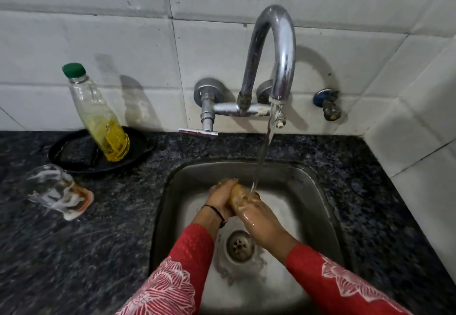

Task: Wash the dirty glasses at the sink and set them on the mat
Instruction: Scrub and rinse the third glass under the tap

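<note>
Cannot see most of the glass [243, 197] between left hand [220, 197] and right hand [261, 218], nor tell right hand's grip through water [262, 151]; cannot follow sleeves [187, 265] past bottom edge or resolve blurred second glass [56, 190]

Dim, soft shadows, fisheye-warped edges

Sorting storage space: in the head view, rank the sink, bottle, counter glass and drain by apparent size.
Largest to smallest:
sink
bottle
counter glass (close to bottle; unsure)
drain
</note>
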